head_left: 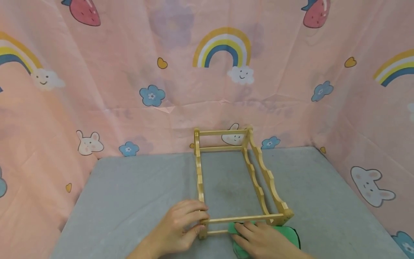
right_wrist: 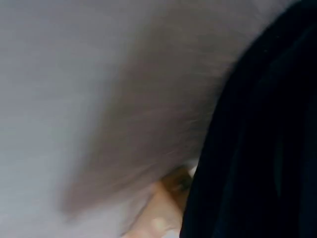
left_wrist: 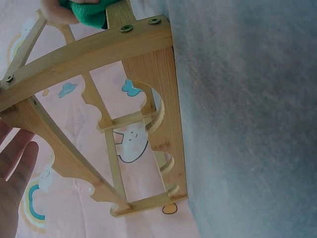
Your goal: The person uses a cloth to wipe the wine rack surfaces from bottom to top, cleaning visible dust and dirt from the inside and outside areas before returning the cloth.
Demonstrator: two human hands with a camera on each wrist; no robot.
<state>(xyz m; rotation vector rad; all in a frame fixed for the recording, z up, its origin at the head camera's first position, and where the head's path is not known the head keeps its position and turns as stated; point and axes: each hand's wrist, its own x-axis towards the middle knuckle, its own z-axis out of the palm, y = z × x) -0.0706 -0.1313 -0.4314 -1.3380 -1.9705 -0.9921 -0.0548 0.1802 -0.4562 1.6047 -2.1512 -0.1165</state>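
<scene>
A light wooden rack (head_left: 242, 218) with wavy side rails stands on the grey surface, its long sides running away from me. My left hand (head_left: 179, 226) grips its near left corner, thumb on the front and fingers over the top. At the near crossbars, my right hand (head_left: 263, 241) holds a green cloth (head_left: 291, 235) with a dark edge against the lower bar. In the left wrist view, scooped notches and metal screw heads show on the rack (left_wrist: 89, 57), beside the left fingers (left_wrist: 22, 158). The right wrist view is blurred and mostly covered by dark material (right_wrist: 262, 129).
Grey fabric covers the table (head_left: 136, 190). A pink curtain (head_left: 181, 43) printed with rainbows, flowers and rabbits hangs behind and along both sides. The rack's far end stands close to the back curtain.
</scene>
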